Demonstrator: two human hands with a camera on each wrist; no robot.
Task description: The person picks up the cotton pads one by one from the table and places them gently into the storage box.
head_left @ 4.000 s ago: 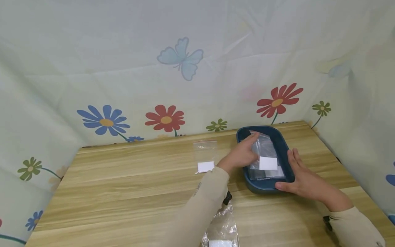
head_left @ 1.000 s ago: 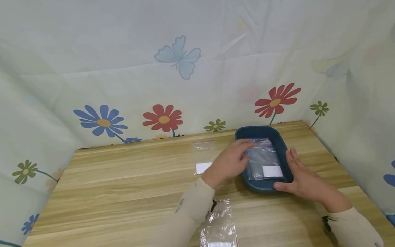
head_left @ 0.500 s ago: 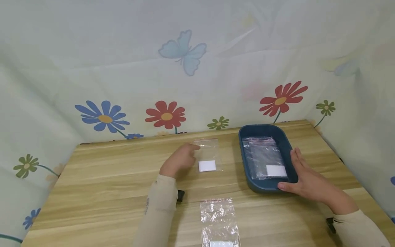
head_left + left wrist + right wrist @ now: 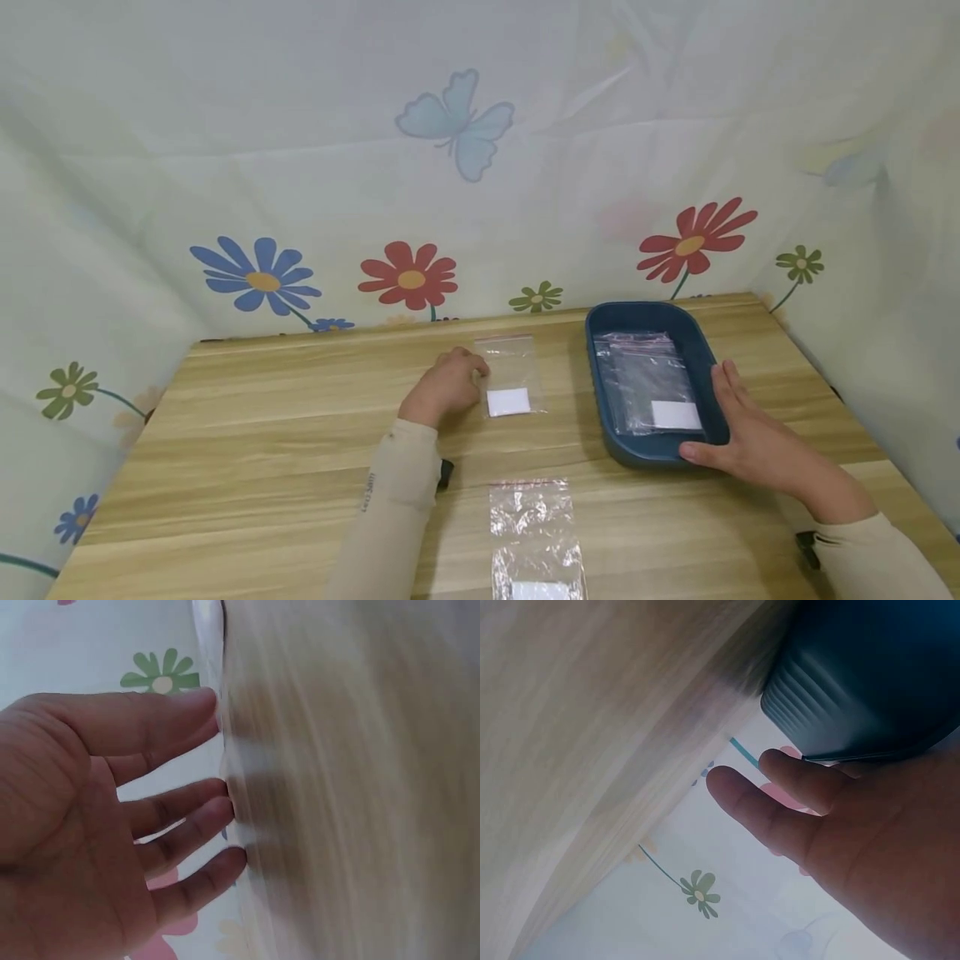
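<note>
In the head view my left hand (image 4: pixel 446 387) is at the left edge of a clear zip bag (image 4: pixel 512 371) with a white label. Its fingertips reach down to the tabletop, slightly bent, as the left wrist view also shows; no firm pinch is visible. My right hand (image 4: pixel 757 442) rests against the right side and near corner of a dark blue tray (image 4: pixel 647 454), thumb spread from the straight fingers. Inside the tray lie overlapping clear zip bags (image 4: pixel 648 375), the top one with a white label at its near right.
Another clear zip bag (image 4: pixel 531 533), with a white label cut off by the frame's lower edge, lies nearer on the wood-grain table (image 4: pixel 262 475). A floral curtain (image 4: pixel 300 183) stands behind the table and along its sides.
My left hand has left the tray and moved left to the labelled bag on the table. The tray's bags now lie more neatly overlapped. My right hand stays at the tray.
</note>
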